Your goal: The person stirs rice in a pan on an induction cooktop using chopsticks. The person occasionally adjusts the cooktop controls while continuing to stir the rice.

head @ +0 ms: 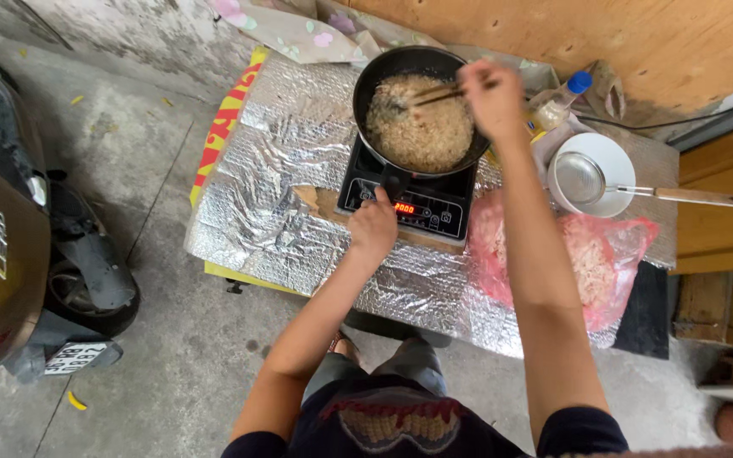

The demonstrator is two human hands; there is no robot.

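Note:
A black pan (375, 80) full of pale, bubbling fried food (422, 127) sits on a black induction cooker (434, 208) with a red lit display. My right hand (492, 97) hovers over the pan's right rim, shut on a pair of wooden chopsticks (434, 93) whose tips reach into the food. My left hand (372, 227) rests at the cooker's front left corner, with a finger touching the control panel. The pan's handle is mostly hidden beneath the pan and my left hand.
The low table (273, 170) is covered with silver foil. A white bowl (617, 161) holds a mesh strainer (583, 178) with a wooden handle. A pink plastic bag (612, 254) of shredded food lies at the right. A bottle (562, 97) stands behind. A scooter (19, 237) is parked left.

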